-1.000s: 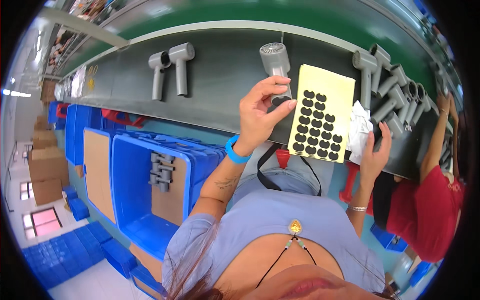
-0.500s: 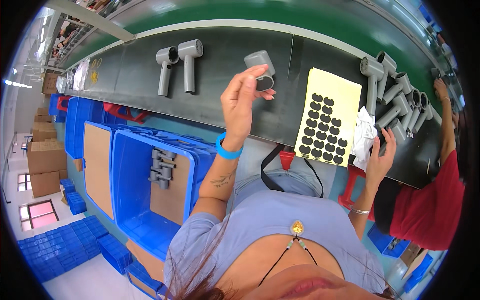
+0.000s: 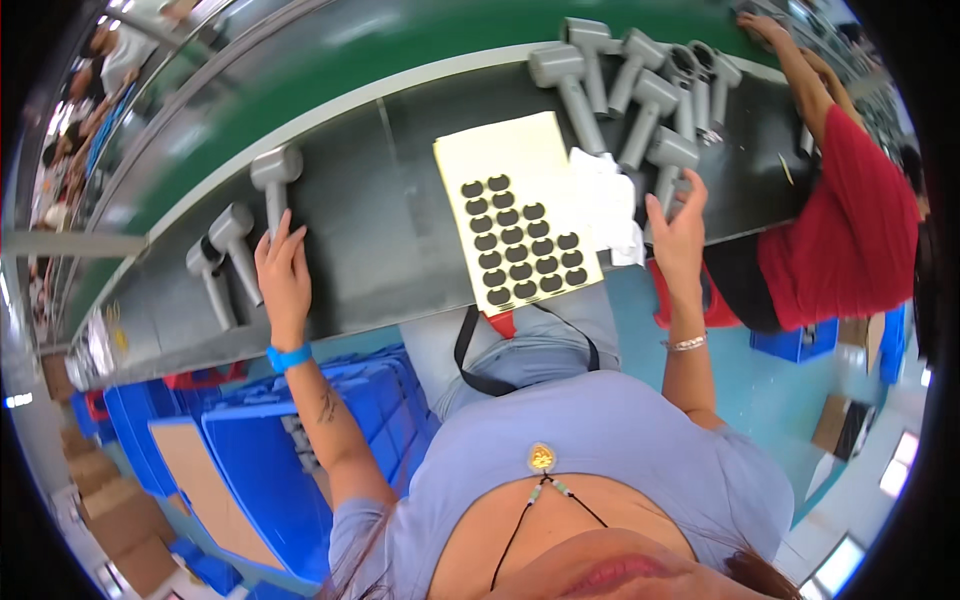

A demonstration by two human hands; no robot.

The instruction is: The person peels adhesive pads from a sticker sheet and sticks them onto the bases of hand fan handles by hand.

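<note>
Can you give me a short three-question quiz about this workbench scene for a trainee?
1. True or false: the left hand rests on the handle of a grey hair dryer body.
2. What lies between the two hands? A) a yellow sheet of dark stickers B) a green tray C) a blue box
3. Fill in: the right hand reaches toward a ___ cloth and a cluster of grey dryer bodies.

Key: 1 true; 2 A; 3 white
</note>
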